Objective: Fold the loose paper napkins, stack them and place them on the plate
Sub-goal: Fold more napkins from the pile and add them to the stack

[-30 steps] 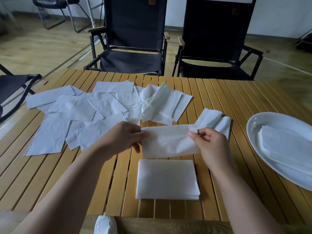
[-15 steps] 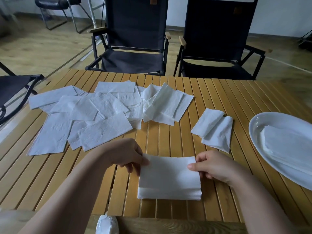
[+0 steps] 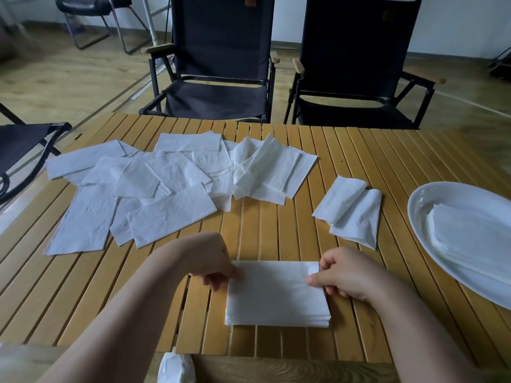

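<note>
A folded napkin (image 3: 273, 286) is pinched at each end in the grip of the left hand (image 3: 213, 265) and right hand (image 3: 345, 275), apparently to be squared on the stack (image 3: 276, 322) on the desk (image 3: 359, 150), between loose napkins (image 3: 154, 189) and plate (image 3: 431, 194).

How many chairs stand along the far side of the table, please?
2: the left black chair opposite the loose napkins, the right black chair beside it. A third chair at the table's left side is partly cut off.
</note>
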Demonstrator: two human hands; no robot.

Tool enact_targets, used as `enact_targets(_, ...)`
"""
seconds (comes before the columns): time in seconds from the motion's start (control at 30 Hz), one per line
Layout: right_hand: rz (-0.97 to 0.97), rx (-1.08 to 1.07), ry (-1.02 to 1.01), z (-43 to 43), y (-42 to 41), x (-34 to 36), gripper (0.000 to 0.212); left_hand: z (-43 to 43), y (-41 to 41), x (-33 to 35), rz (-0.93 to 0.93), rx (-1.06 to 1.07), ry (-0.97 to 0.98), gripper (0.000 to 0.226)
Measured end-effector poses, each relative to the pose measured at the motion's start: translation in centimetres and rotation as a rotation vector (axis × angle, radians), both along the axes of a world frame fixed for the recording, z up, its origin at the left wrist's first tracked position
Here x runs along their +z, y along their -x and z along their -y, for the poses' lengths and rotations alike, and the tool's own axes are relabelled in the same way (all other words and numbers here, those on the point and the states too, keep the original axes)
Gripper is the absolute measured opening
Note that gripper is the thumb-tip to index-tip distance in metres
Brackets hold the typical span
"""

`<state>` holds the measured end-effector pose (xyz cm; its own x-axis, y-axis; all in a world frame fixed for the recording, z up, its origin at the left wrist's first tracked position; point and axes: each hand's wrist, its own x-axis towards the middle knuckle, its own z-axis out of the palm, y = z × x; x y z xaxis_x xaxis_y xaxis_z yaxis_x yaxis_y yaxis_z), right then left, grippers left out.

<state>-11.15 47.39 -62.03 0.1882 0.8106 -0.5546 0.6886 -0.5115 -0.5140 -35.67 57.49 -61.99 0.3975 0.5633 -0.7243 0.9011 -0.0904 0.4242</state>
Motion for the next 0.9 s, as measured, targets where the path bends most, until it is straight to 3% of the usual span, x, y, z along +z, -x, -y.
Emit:
enact_targets(0.37, 0.011, -0.02, -0.002, -0.1, -0.3, -0.2, 0.03, -0.2, 0.0, 0.5, 0.031, 0.035, -0.04, 0.037)
enact_targets(0.5, 0.075, -0.211, -0.231, -0.3, -1.3, -0.1, 0.031, -0.8, -0.3, -0.4, 0.154, 0.222, -0.381, 0.045)
enact_targets(0.57, 0.144, -0.376, -0.442, -0.7, -2.0, -0.3, 0.028, -0.8, -1.2, -1.0, 0.244, 0.253, -0.568, 0.035)
enact_targets(0.63, 0.213, -0.423, -0.57, -1.2, -2.8, -1.1, 0.04, -0.6, -2.3, -1.1, 0.346, 0.217, -0.629, 0.022)
enact_targets(0.73, 0.208, -0.355, -0.555, -2.0, -3.0, -2.4, 0.059, -0.6, -3.3, -1.9, 0.384, 0.133, -0.67, 0.027)
enact_targets(0.9, 0.245, -0.128, -0.435, -3.0, -1.6, -4.0, 0.048, -0.8, -3.1, -3.1, 0.373, 0.08, -0.71, 0.035)
